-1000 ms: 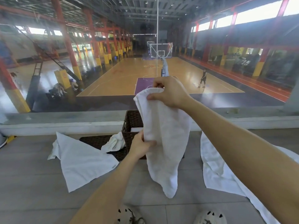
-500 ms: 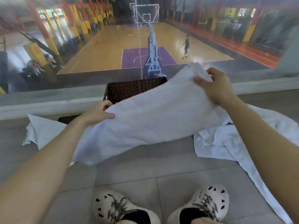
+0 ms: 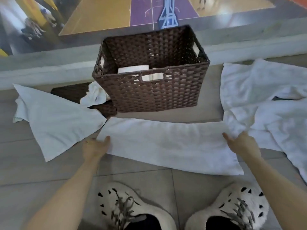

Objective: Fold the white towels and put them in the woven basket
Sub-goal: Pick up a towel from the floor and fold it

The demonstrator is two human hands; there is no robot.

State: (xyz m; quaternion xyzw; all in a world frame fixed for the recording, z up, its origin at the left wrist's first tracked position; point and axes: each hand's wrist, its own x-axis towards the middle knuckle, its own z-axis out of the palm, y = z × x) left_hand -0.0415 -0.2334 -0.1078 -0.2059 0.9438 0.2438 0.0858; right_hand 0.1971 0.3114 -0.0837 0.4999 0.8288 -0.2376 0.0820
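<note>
1. Towelling lies flat on the tiled floor (image 3: 33,171): one spread towel (image 3: 166,145), a long white strip running left to right, just in front of the woven basket (image 3: 157,95).
2. The left hand (image 3: 95,148) holds the strip's left end, thumb on top, fingers hidden under the edge.
3. The right hand (image 3: 240,145) rests on the right end, thumb stretched over the cloth, fingers curled; whether it grips I cannot tell.
4. The woven basket, dark brown, stands upright beyond the strip and apart from it, with folded towels (image 3: 132,69) lying inside on its bottom.
5. Left of the basket, touching it, a flat dark woven piece (image 3: 69,92) carries a crumpled towel (image 3: 94,95); a loose left towel (image 3: 54,120) overlaps that piece, and its corner meets the strip's far left corner.
6. The right towels (image 3: 265,97) lie rumpled beside the basket, their near edge touching the strip by the right hand.
7. Two pale shoes (image 3: 132,208) sit nearest the person, toes toward the strip; beyond the basket runs a grey ledge (image 3: 41,63), then a basketball court (image 3: 108,14).
</note>
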